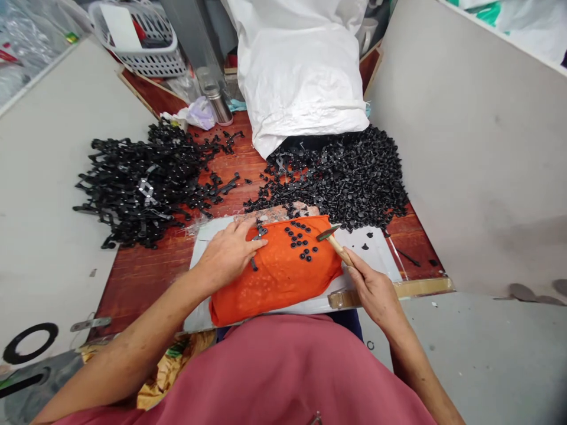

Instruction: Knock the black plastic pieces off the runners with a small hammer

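Note:
An orange cloth pad (274, 271) lies in front of me on a pale board (197, 254). On its left part my left hand (230, 251) grips a small black jointed piece (261, 233) with metal dots, its fingers pressed on it. My right hand (372, 289) is wrapped round the wooden handle of a small hammer (330, 234). The hammer's dark head is over the right side of the pad. Between the two hands, several small round black caps (299, 242) sit in short rows on the orange cloth.
A heap of black jointed pieces (133, 189) fills the left of the red-brown table (133, 283). Loose black caps (354, 177) pile up at right, below a white sack (305, 71). Behind stand a steel flask (218, 105) and a basket (153, 59). Grey panels (478, 147) flank the table.

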`<state>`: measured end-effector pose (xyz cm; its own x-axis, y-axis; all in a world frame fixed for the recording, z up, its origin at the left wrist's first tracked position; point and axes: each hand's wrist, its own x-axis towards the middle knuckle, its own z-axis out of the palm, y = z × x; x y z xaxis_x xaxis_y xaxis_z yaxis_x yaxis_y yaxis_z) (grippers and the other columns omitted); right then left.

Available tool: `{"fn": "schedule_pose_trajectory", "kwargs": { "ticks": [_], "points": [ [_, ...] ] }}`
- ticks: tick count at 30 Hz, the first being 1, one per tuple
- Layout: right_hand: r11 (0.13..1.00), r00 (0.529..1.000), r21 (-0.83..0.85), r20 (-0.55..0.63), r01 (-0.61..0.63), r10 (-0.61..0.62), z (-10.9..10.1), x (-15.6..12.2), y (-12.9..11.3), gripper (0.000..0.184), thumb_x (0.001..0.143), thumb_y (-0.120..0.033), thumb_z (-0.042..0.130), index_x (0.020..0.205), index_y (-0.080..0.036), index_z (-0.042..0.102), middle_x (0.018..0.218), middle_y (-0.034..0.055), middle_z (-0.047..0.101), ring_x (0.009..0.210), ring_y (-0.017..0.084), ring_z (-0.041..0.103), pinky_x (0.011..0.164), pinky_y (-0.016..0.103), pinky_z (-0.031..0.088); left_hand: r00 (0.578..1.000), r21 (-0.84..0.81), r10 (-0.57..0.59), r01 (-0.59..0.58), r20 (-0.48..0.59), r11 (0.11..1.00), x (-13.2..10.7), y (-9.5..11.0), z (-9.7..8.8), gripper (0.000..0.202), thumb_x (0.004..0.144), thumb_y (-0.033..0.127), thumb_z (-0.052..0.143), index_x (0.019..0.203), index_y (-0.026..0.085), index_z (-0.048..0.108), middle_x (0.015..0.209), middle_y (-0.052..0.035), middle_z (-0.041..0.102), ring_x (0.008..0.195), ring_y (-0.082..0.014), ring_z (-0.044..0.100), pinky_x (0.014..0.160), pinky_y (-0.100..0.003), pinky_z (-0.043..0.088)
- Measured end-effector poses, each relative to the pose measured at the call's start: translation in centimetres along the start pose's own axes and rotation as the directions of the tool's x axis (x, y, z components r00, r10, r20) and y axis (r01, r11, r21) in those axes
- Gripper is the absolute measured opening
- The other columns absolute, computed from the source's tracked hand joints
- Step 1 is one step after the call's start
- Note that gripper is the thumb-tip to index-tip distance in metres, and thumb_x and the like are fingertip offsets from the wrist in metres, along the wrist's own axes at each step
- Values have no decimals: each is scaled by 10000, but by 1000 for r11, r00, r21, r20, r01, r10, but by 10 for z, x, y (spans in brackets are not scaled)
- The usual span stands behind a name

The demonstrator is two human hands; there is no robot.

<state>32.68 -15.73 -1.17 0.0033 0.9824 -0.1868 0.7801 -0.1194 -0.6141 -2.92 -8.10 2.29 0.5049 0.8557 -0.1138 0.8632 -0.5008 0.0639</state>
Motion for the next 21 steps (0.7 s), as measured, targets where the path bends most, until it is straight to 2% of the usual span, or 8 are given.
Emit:
{"fn": "schedule_pose_trajectory", "kwargs": {
  "ticks": [2,4,9,12,14,16,19,21],
  "points": [
    [999,1000,41,21,-10,10,4,-1,5,499,1049,-443,418,1527,-354,531,1394,13,689,1192,277,714,935,400,595,994,48,101,-100,-27,994,-1,-3,-4,293,919,222,631,1134,336,795,1584,-100,456,1384,-388,474,1072,-561,453],
    [997,999,69,30,-23,21,7,-2,9,513,1045,-455,413,1526,-327,538,1323,28,736,1141,272,736,914,393,598,971,54,237,-236,-16,970,-1,-9,-7,278,886,169,646,1067,303,808,1581,-90,488,1437,-386,435,1140,-593,387],
    [996,999,82,32,-45,43,11,0,13,544,1040,-478,403,1532,-289,540,998,37,817,909,257,772,772,362,600,888,26,460,-460,-12,888,-1,-28,-4,368,837,142,654,1160,291,752,1591,-56,502,1507,-344,381,1253,-612,213],
    [996,999,75,29,-42,40,12,1,14,548,1043,-492,392,1523,-281,553,881,28,800,821,241,759,721,337,583,827,55,562,-559,-38,827,-1,-34,1,140,892,168,637,964,232,740,1546,-51,558,1498,-326,405,1276,-608,146],
    [997,999,65,23,-34,33,12,2,15,544,1044,-494,387,1509,-278,569,835,20,789,781,233,752,694,325,576,805,75,589,-585,-72,808,0,-37,0,172,975,179,560,902,214,712,1463,-46,633,1475,-289,443,1284,-590,131],
    [998,1000,54,17,-21,20,12,2,14,537,1045,-489,386,1500,-278,579,805,11,781,747,230,746,667,319,571,844,47,527,-525,-100,850,2,-37,-7,250,1033,198,474,953,231,708,1304,-39,726,1410,-245,516,1284,-564,152],
    [999,1000,51,15,-17,16,11,2,12,535,1046,-482,382,1494,-270,584,760,4,769,686,232,735,621,320,566,952,-78,266,-280,-148,957,11,-31,-20,286,1059,297,424,1098,236,701,1072,-60,769,1133,-229,662,1210,-519,306],
    [998,1000,57,10,-12,11,11,2,11,533,1046,-478,384,1490,-265,589,743,2,766,668,233,733,612,324,570,983,-188,102,-131,-155,973,21,-22,-22,349,1062,370,393,1142,207,691,1064,-91,757,1004,-237,668,1084,-475,422]
  ]
}}
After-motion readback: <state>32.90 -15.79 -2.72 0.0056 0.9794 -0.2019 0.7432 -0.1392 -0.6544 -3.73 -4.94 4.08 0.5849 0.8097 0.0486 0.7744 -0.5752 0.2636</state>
